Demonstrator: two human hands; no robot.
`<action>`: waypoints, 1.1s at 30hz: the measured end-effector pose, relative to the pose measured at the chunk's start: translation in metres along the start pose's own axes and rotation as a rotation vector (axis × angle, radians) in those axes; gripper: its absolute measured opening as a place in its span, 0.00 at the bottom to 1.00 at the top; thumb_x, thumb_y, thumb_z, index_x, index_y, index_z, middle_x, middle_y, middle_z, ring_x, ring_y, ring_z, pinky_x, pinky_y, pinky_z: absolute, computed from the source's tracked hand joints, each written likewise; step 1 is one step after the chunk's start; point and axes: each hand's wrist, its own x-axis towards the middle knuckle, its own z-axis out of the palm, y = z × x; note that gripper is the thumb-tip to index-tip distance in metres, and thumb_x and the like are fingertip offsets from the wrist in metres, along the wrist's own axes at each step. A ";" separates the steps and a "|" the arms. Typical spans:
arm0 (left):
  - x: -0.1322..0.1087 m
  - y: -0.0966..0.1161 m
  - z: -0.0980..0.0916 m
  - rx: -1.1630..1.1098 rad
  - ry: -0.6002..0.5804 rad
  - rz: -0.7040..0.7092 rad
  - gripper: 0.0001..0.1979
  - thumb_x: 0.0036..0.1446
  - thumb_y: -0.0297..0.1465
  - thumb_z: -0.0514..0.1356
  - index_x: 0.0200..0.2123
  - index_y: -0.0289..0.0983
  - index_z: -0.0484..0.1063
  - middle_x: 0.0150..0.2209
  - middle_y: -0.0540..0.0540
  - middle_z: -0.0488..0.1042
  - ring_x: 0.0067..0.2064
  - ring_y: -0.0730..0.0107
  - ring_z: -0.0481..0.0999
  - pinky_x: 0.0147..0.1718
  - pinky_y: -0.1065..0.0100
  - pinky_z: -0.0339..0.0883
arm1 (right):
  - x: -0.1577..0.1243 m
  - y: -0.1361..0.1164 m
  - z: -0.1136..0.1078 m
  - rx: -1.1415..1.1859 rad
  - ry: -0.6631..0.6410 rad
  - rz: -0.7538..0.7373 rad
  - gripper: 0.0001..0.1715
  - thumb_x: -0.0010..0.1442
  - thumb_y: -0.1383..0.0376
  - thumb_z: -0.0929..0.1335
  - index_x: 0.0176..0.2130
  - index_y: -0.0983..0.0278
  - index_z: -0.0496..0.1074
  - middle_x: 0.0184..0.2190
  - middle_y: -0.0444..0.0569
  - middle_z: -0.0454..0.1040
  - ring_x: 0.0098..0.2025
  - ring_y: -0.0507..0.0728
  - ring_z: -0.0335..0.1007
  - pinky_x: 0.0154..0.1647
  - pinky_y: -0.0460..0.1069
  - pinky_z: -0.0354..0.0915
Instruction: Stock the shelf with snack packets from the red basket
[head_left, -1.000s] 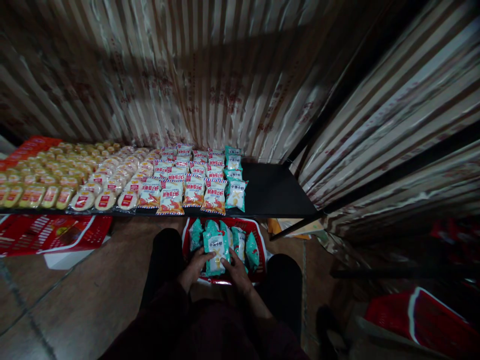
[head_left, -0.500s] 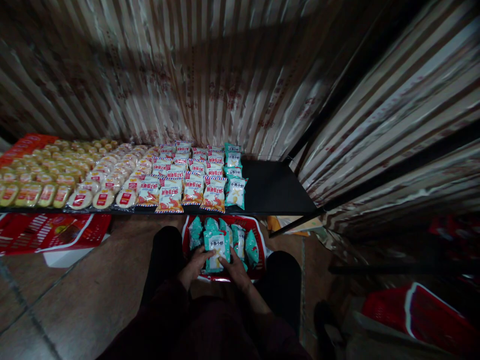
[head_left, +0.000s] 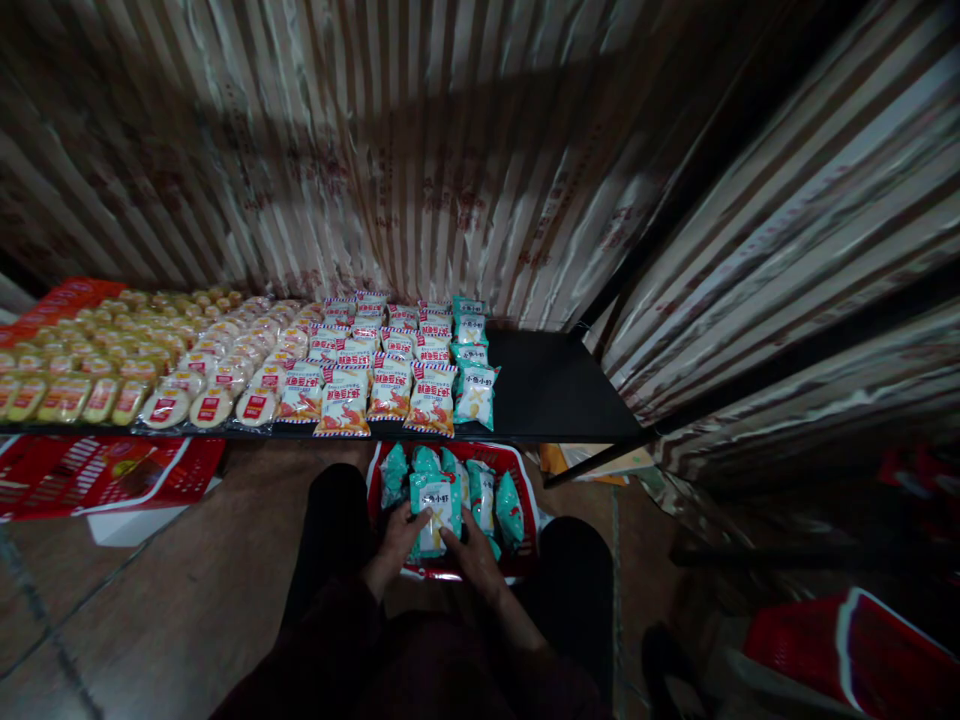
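Note:
Between my left hand [head_left: 397, 540] and my right hand [head_left: 472, 552] is a teal and white snack bag [head_left: 435, 512], gripped at its lower sides with both thumbs on its front. It is over the near part of a red basket [head_left: 527, 490] with a white rim, which stands between my knees. Several more teal bags [head_left: 481, 490] lie in the basket behind the held one. On the black shelf [head_left: 559, 385] above, a column of teal bags [head_left: 475, 395] stands to the right of several orange and white bags [head_left: 390, 387].
Round wrapped cakes [head_left: 212, 400] and yellow packs [head_left: 100, 398] fill the shelf's left part. A red basket [head_left: 172, 465] sits under it at the left, another [head_left: 802, 640] at the lower right. A slanted black bar [head_left: 600, 462] is near the shelf's right end.
The view has shifted slightly, so the shelf and basket appear a little lower. Both hands still hold the same bag, which is tilted slightly differently.

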 end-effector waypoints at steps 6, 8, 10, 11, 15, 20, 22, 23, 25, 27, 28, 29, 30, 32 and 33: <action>0.003 0.001 -0.002 0.190 0.108 0.122 0.22 0.44 0.37 0.66 0.44 0.38 0.72 0.43 0.43 0.78 0.50 0.56 0.74 0.48 0.61 0.68 | 0.004 0.013 0.000 -0.225 0.110 0.019 0.35 0.52 0.55 0.67 0.57 0.64 0.65 0.53 0.54 0.72 0.56 0.64 0.66 0.57 0.57 0.62; 0.001 0.002 -0.003 0.367 0.198 0.236 0.23 0.47 0.32 0.63 0.49 0.38 0.70 0.46 0.41 0.76 0.52 0.55 0.72 0.52 0.58 0.65 | 0.005 0.014 -0.001 -0.341 0.210 -0.018 0.32 0.51 0.57 0.68 0.54 0.64 0.68 0.52 0.57 0.72 0.56 0.67 0.66 0.57 0.60 0.61; -0.001 0.005 -0.003 0.564 0.302 0.412 0.23 0.51 0.29 0.58 0.52 0.36 0.68 0.50 0.38 0.73 0.55 0.54 0.70 0.54 0.55 0.63 | 0.006 0.009 -0.002 -0.444 0.319 -0.100 0.29 0.52 0.58 0.67 0.53 0.64 0.69 0.51 0.60 0.71 0.55 0.69 0.65 0.57 0.62 0.61; -0.003 0.009 -0.002 0.636 0.335 0.514 0.22 0.53 0.28 0.56 0.53 0.35 0.68 0.51 0.37 0.72 0.55 0.54 0.69 0.54 0.54 0.63 | 0.008 0.002 -0.003 -0.480 0.360 -0.155 0.28 0.54 0.58 0.66 0.53 0.64 0.69 0.51 0.61 0.70 0.55 0.69 0.65 0.56 0.63 0.61; -0.011 0.047 0.008 0.826 0.271 0.938 0.20 0.59 0.24 0.48 0.51 0.40 0.70 0.46 0.41 0.73 0.50 0.62 0.71 0.51 0.58 0.67 | 0.024 -0.044 -0.004 -0.526 0.375 -0.411 0.25 0.62 0.59 0.60 0.57 0.64 0.64 0.52 0.59 0.69 0.56 0.64 0.64 0.57 0.62 0.61; 0.004 0.114 0.025 0.956 0.455 1.065 0.20 0.58 0.23 0.50 0.52 0.37 0.70 0.60 0.37 0.62 0.62 0.53 0.58 0.58 0.49 0.57 | 0.064 -0.107 0.002 -0.574 0.413 -0.580 0.25 0.64 0.61 0.58 0.57 0.67 0.63 0.54 0.60 0.68 0.58 0.63 0.60 0.59 0.61 0.59; 0.015 0.129 0.028 1.017 0.454 1.009 0.22 0.58 0.24 0.51 0.55 0.36 0.67 0.62 0.35 0.59 0.64 0.49 0.54 0.58 0.46 0.56 | 0.078 -0.121 0.006 -0.589 0.406 -0.593 0.25 0.63 0.61 0.58 0.57 0.68 0.63 0.54 0.61 0.67 0.58 0.63 0.60 0.58 0.61 0.59; 0.021 0.132 0.029 1.041 0.437 0.983 0.23 0.57 0.24 0.51 0.56 0.36 0.65 0.62 0.35 0.59 0.64 0.48 0.55 0.57 0.46 0.57 | 0.084 -0.126 0.008 -0.603 0.402 -0.587 0.25 0.63 0.61 0.59 0.57 0.68 0.64 0.55 0.61 0.67 0.58 0.63 0.60 0.58 0.61 0.59; 0.029 0.131 0.029 1.064 0.397 0.953 0.24 0.57 0.25 0.51 0.58 0.35 0.63 0.61 0.34 0.60 0.64 0.48 0.56 0.57 0.46 0.57 | 0.091 -0.132 0.011 -0.626 0.390 -0.576 0.25 0.63 0.62 0.59 0.56 0.69 0.64 0.54 0.61 0.68 0.57 0.63 0.62 0.58 0.61 0.60; 0.035 0.124 0.028 1.049 0.365 0.963 0.24 0.58 0.24 0.51 0.58 0.33 0.62 0.61 0.33 0.60 0.63 0.49 0.57 0.58 0.46 0.57 | 0.094 -0.134 0.014 -0.647 0.381 -0.582 0.25 0.62 0.64 0.59 0.56 0.68 0.64 0.54 0.60 0.68 0.55 0.63 0.63 0.57 0.61 0.60; 0.036 0.120 0.028 1.031 0.359 0.974 0.24 0.58 0.24 0.51 0.58 0.32 0.62 0.61 0.32 0.60 0.64 0.50 0.56 0.58 0.46 0.57 | 0.095 -0.134 0.015 -0.656 0.376 -0.592 0.25 0.61 0.65 0.59 0.57 0.68 0.64 0.54 0.60 0.68 0.55 0.63 0.63 0.56 0.61 0.60; 0.037 0.116 0.027 1.011 0.358 0.986 0.24 0.58 0.24 0.50 0.58 0.31 0.62 0.61 0.32 0.60 0.64 0.50 0.55 0.59 0.46 0.56 | 0.094 -0.134 0.016 -0.667 0.371 -0.604 0.25 0.61 0.66 0.60 0.57 0.67 0.64 0.55 0.59 0.68 0.55 0.63 0.63 0.56 0.61 0.60; 0.038 0.113 0.027 0.993 0.359 0.995 0.23 0.58 0.24 0.50 0.58 0.31 0.61 0.61 0.32 0.59 0.64 0.50 0.55 0.59 0.46 0.57 | 0.094 -0.134 0.016 -0.676 0.365 -0.616 0.25 0.61 0.66 0.60 0.57 0.67 0.64 0.55 0.59 0.68 0.56 0.63 0.62 0.56 0.61 0.60; 0.039 0.109 0.028 0.969 0.366 1.005 0.23 0.60 0.25 0.49 0.58 0.32 0.61 0.62 0.32 0.58 0.65 0.50 0.53 0.58 0.46 0.58 | 0.093 -0.133 0.017 -0.687 0.351 -0.628 0.26 0.60 0.67 0.60 0.57 0.67 0.64 0.55 0.58 0.68 0.55 0.63 0.63 0.55 0.61 0.61; 0.039 0.109 0.028 0.963 0.366 1.007 0.22 0.60 0.25 0.49 0.58 0.32 0.61 0.62 0.32 0.57 0.65 0.50 0.53 0.58 0.46 0.58 | 0.093 -0.133 0.016 -0.687 0.343 -0.633 0.26 0.60 0.67 0.60 0.57 0.67 0.64 0.55 0.58 0.69 0.55 0.63 0.63 0.55 0.60 0.61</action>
